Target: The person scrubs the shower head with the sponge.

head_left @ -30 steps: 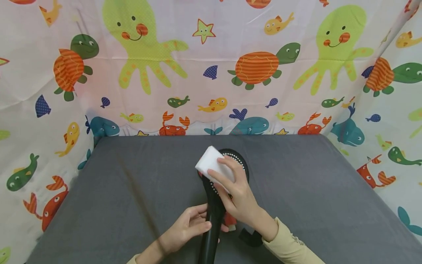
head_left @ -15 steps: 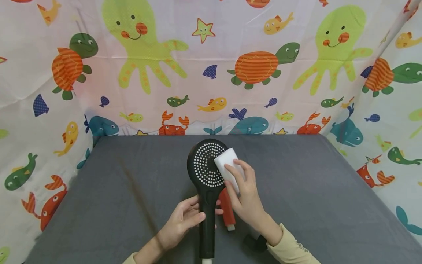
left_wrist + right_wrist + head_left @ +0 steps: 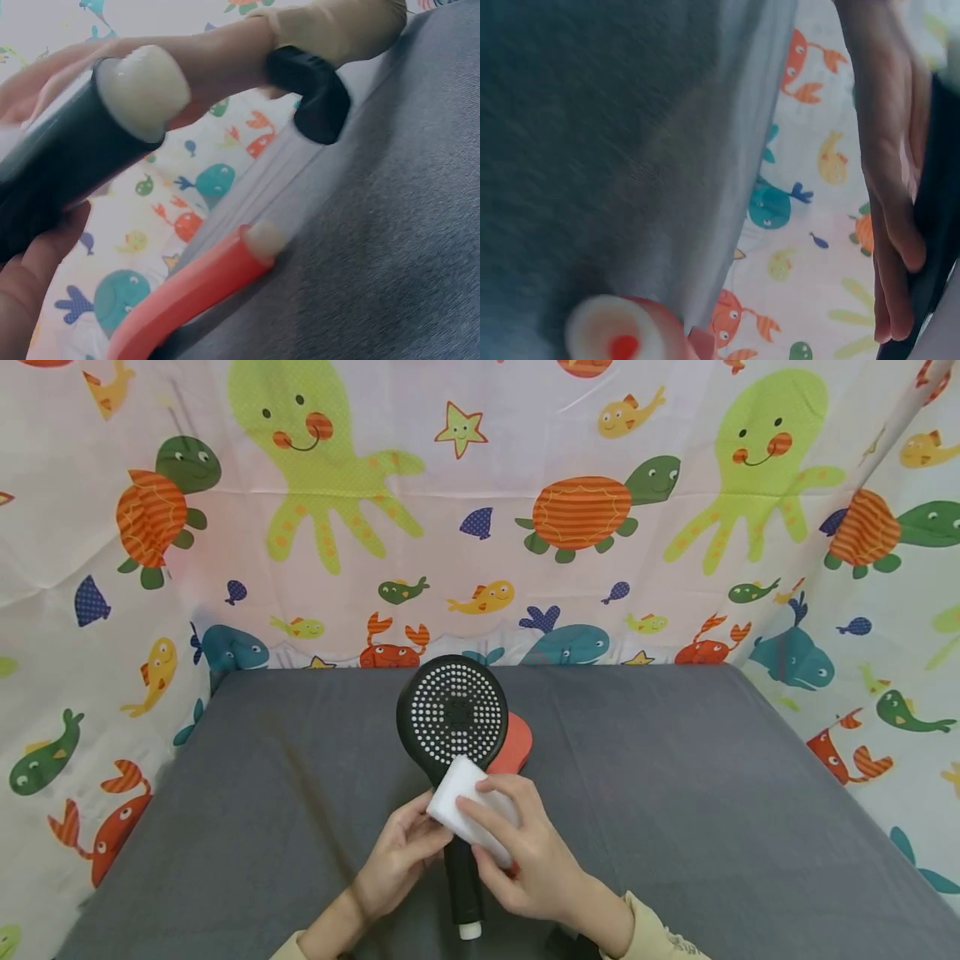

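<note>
A black shower head point(image 3: 452, 702) with rows of white nozzles is held above the grey table, face up toward the head camera. My left hand point(image 3: 397, 857) grips its handle from the left. With curled fingers, my right hand point(image 3: 542, 860) holds a white sponge point(image 3: 463, 803) against the neck and upper handle. The sponge covers that part of the handle. At the handle's lower end, a white connector point(image 3: 146, 90) shows large in the left wrist view. The right wrist view catches my left hand point(image 3: 889, 165) along the dark handle.
Behind the black shower head lies a red one point(image 3: 513, 745), partly hidden; its red handle point(image 3: 195, 285) with a pale end shows in the left wrist view. A small black curved piece point(image 3: 319, 97) rests near my right wrist. A curtain printed with sea animals point(image 3: 585, 518) surrounds the grey table point(image 3: 712, 793).
The shower head has moved left and away from me. My right hand has taken the sponge from the nozzle face down to the neck and handle. The red shower head's head has come into view.
</note>
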### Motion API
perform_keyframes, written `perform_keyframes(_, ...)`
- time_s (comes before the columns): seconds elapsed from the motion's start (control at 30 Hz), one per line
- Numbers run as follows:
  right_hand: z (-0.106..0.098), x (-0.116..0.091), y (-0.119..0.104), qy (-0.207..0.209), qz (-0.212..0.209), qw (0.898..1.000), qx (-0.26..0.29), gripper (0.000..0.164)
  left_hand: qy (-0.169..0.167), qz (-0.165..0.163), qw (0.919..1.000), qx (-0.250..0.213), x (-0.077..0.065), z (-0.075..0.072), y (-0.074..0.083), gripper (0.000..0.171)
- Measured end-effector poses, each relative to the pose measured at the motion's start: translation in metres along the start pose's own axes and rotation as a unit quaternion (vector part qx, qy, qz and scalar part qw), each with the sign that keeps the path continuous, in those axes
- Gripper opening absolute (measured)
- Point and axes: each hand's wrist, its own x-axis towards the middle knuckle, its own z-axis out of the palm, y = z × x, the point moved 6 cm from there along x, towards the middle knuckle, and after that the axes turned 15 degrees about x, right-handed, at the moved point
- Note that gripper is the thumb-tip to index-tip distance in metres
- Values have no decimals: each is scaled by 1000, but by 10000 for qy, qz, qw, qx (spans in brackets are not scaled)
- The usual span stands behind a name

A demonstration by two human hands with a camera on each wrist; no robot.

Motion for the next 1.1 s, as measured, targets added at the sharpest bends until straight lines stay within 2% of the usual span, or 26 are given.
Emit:
perform_keyframes(0.1, 3, -8, -11, -371, -409, 9981, 272, 36, 156, 67, 9997, -183, 2, -7, 2, 44)
perform_keyframes(0.2, 3, -15, -18, -719, -774, 9929, 554, 35, 210, 422, 9987, -191, 4, -12, 8, 46)
perform_keyframes(0.33, 1, -17, -16, -783, -993, 9895, 699, 33, 270, 670, 9973, -165, 5, -15, 12, 46)
perform_keyframes(0.43, 1, -11, -7, -487, -760, 9943, 565, 32, 198, 690, 9973, -128, 4, -11, 11, 45)
perform_keyframes(0.57, 0, 3, 7, -63, -221, 9996, 172, 35, 101, 700, 9975, 61, 0, -5, 9, 48)
perform_keyframes(0.7, 1, 12, 10, 14, -38, 10000, -26, 36, 121, 638, 9979, 17, -1, -3, 6, 50)
perform_keyframes(0.8, 5, 9, 3, -284, -165, 9994, 57, 36, 126, 612, 9965, -547, 0, -5, 5, 49)
perform_keyframes(0.93, 14, -6, -10, -923, -497, 9945, 36, 37, 286, 582, 9885, -1367, 1, -13, 6, 46)
perform_keyframes(1.03, 19, -16, -16, -1319, -738, 9885, 18, 40, 640, 427, 9893, -1239, 2, -19, 6, 39)
perform_keyframes(1.1, 21, -21, -16, -1430, -804, 9864, 123, 40, 896, 229, 9919, -869, 3, -23, 5, 36)
